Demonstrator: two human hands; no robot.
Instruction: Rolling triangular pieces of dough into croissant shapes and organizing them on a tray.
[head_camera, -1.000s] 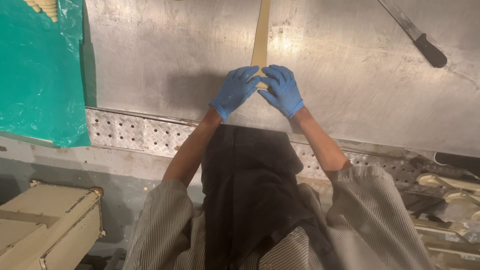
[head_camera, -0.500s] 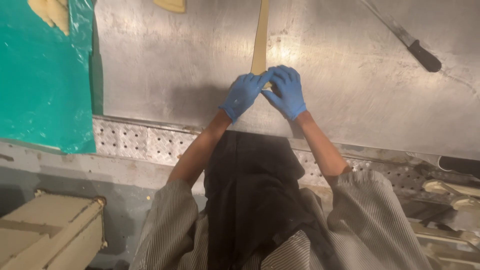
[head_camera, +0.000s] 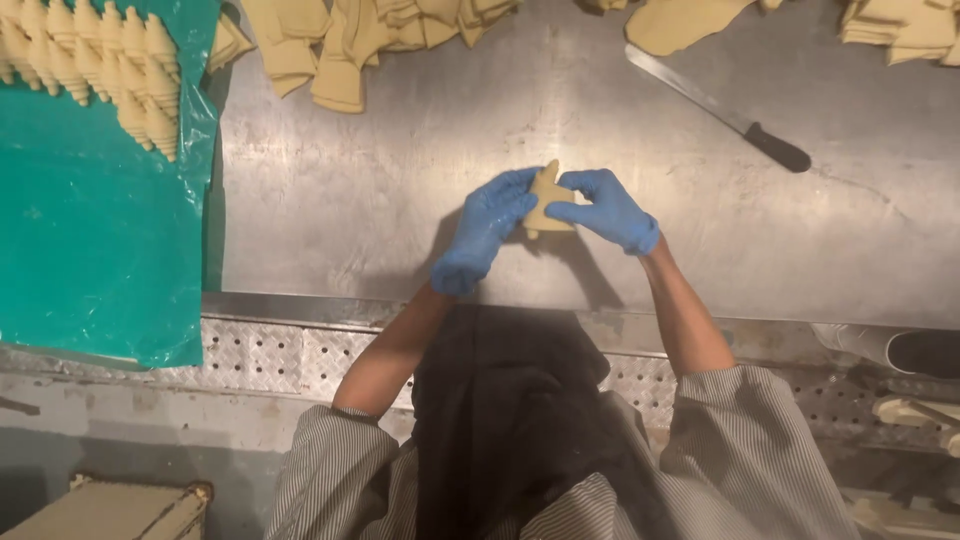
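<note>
My left hand (head_camera: 487, 228) and right hand (head_camera: 610, 208), both gloved, pinched a rolled dough piece (head_camera: 547, 196) between their fingers, just above the steel table (head_camera: 400, 180). A knife (head_camera: 718, 108) lay well apart to the right; cut dough (head_camera: 330, 40) sat beyond, shaped rolls (head_camera: 90, 60) on green plastic (head_camera: 90, 240) far left.

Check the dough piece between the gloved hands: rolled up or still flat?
Mostly rolled up. The dough piece sits as a short, thick bundle between the left hand and right hand, with only a pointed tip sticking out on top.
</note>
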